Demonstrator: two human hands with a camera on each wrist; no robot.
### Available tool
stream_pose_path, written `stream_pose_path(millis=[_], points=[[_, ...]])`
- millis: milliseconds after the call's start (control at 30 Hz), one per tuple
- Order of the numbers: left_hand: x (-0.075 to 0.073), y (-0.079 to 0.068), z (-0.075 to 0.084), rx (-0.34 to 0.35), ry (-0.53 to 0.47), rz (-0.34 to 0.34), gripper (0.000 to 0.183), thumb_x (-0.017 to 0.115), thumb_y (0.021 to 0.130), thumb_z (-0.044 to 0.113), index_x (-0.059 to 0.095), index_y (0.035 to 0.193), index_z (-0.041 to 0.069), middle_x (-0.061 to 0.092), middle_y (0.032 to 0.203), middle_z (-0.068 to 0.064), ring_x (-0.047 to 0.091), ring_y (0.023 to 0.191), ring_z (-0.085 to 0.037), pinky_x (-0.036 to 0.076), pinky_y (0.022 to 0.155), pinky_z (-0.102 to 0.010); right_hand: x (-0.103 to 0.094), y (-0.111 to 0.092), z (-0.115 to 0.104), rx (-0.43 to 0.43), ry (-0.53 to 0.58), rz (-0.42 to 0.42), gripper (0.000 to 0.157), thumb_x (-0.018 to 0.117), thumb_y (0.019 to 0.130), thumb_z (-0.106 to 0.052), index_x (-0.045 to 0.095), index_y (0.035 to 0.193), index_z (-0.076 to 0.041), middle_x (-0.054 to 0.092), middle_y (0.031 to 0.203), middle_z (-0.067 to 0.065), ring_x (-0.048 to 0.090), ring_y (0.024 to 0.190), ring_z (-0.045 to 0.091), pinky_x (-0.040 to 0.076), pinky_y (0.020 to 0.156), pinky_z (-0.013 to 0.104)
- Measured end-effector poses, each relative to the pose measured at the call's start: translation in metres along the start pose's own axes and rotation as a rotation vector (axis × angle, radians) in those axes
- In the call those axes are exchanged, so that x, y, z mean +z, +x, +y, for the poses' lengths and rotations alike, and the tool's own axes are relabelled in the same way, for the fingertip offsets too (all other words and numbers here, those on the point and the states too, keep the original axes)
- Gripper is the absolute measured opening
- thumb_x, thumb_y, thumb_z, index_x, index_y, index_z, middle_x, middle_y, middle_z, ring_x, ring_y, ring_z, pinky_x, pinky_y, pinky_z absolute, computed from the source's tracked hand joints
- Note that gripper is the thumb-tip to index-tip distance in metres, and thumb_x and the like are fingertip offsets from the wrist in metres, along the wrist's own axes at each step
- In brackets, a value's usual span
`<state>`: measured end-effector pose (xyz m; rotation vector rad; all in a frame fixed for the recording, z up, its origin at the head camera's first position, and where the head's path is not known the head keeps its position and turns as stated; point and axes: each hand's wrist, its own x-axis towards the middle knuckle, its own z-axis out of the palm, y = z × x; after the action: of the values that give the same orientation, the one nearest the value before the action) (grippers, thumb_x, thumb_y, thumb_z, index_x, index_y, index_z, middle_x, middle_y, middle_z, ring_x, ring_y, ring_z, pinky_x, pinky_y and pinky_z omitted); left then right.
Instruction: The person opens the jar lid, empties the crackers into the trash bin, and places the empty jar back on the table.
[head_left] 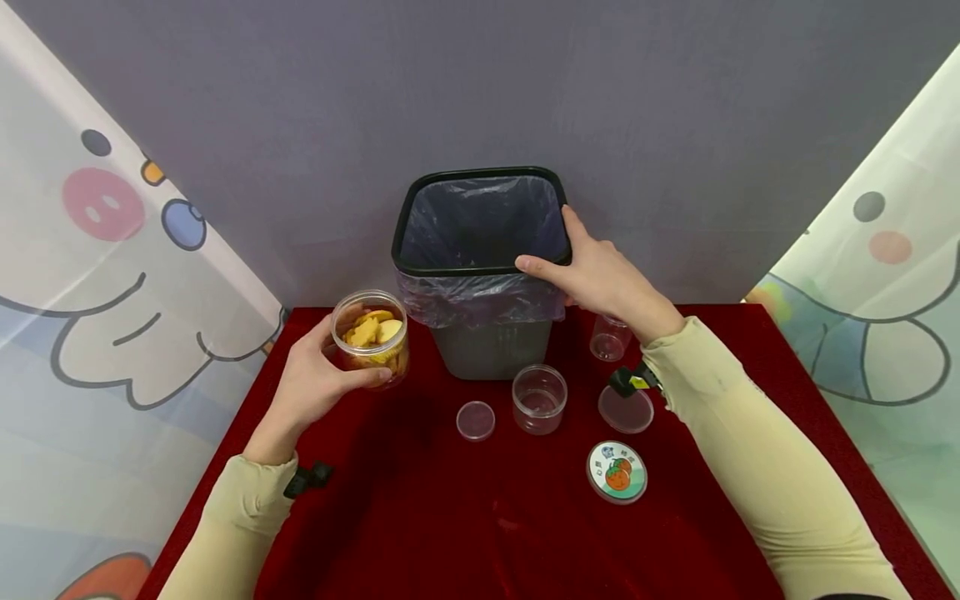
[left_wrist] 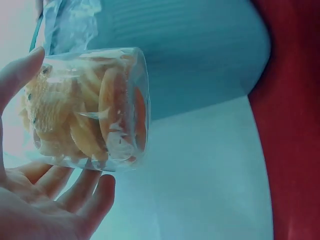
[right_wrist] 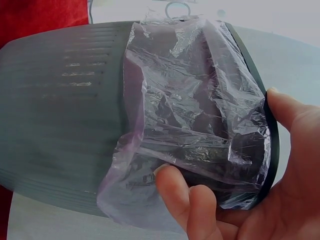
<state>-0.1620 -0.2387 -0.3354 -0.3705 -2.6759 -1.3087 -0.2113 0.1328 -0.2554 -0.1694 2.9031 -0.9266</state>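
My left hand (head_left: 303, 383) holds a clear plastic jar (left_wrist: 127, 65) up beside the bin, thumb on one side and fingers on the other. The jar has no lid on, and yellow-orange snack pieces (head_left: 365, 332), some like flat round slices, fill most of it. A grey trash bin (head_left: 491, 350) with a black rim stands at the back of the table, lined with a thin translucent bag (head_left: 483, 302) folded over its edge. My right hand (head_left: 603, 275) grips the bin's right front corner, with the thumb on the rim and fingers against the bag outside.
In front of the bin stands an open clear jar (head_left: 539, 404). Another clear jar (head_left: 609, 340) is partly behind my right wrist. Flat clear lids (head_left: 476, 421) (head_left: 626, 410) and a lid with an orange fruit picture (head_left: 617, 472) lie on the red tablecloth (head_left: 450, 517). A grey wall (head_left: 315, 167) rises behind.
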Motion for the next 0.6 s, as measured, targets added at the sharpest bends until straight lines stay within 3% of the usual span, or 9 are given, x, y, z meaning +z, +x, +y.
stream_pose_path(millis=[133,367,433,600], points=[[-0.014,0.011,0.006,-0.006,0.018,0.014,0.083,0.086,0.064,0.037,0.045,0.137,0.03,0.05,0.128,0.003,0.05,0.11,-0.022,0.044,0.091,-0.047,0.001,0.001,-0.001,-0.003,0.006,-0.005,0.116,0.04,0.064,-0.089,-0.015,0.148,-0.029,0.067,0.077,0.01,0.064,0.06,0.016,0.047,0.084,0.047],[-0.031,0.033,0.021,0.014,0.039,0.035,0.081,0.085,0.067,0.027,0.045,0.137,0.022,0.05,0.128,0.002,0.054,0.102,-0.019,0.045,0.081,-0.023,0.0,0.0,0.0,-0.003,-0.003,-0.001,0.116,0.04,0.065,-0.089,-0.015,0.148,-0.029,0.066,0.074,0.009,0.064,0.06,0.017,0.048,0.079,0.045],[-0.035,0.039,0.025,0.031,0.044,0.043,0.081,0.086,0.067,0.025,0.046,0.137,0.018,0.05,0.128,0.0,0.055,0.101,-0.021,0.045,0.082,-0.025,0.0,-0.001,0.001,-0.003,0.001,-0.001,0.115,0.04,0.066,-0.088,-0.015,0.148,-0.029,0.065,0.073,0.008,0.064,0.06,0.017,0.048,0.079,0.046],[-0.042,0.055,0.034,0.069,0.058,0.068,0.082,0.087,0.064,0.028,0.048,0.135,0.018,0.051,0.126,0.0,0.054,0.106,-0.024,0.043,0.092,-0.042,0.0,-0.001,0.002,-0.002,0.009,0.001,0.115,0.04,0.065,-0.088,-0.016,0.147,-0.03,0.065,0.073,0.008,0.064,0.06,0.017,0.049,0.078,0.045]])
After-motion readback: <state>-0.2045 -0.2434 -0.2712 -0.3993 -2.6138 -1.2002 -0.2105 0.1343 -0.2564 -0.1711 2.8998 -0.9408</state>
